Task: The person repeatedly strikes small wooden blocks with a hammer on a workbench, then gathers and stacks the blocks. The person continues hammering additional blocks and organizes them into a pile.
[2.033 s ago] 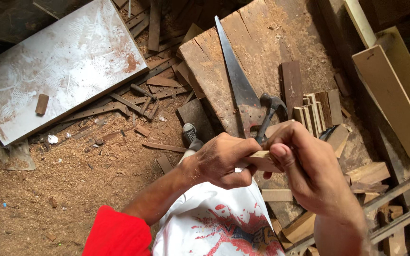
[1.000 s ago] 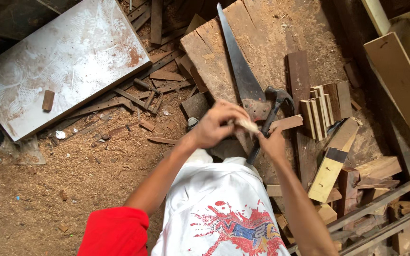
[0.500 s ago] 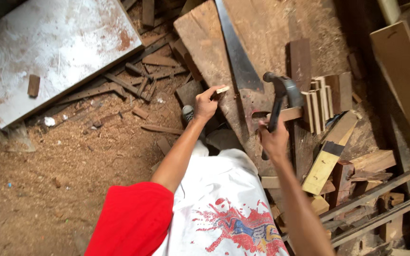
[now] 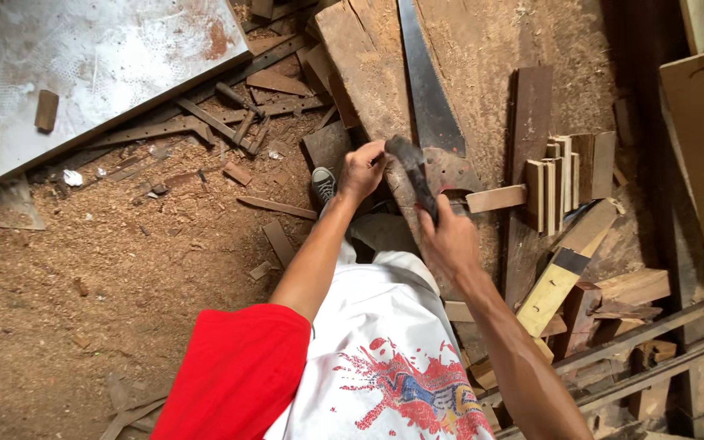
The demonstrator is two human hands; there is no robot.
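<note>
A grey metal sheet [image 4: 83,65] is lying on the sawdust floor [image 4: 83,285] at the left, the left hand [image 4: 362,169] is pinching something too small to tell on the wooden bench [image 4: 482,49], and the right hand [image 4: 448,236] is closing its grip around the hammer [image 4: 413,171] beside the handsaw [image 4: 425,90].

I see soft daylight from far left, mild glare on pale scuffed metal sheet [image 4: 83,65]. Right edge dim, deep shadow among stacked wooden planks [image 4: 694,163]. Dark hammer head [image 4: 411,163] motion-blurred. Focus otherwise sharp; slight wide-angle stretch at corners.
</note>
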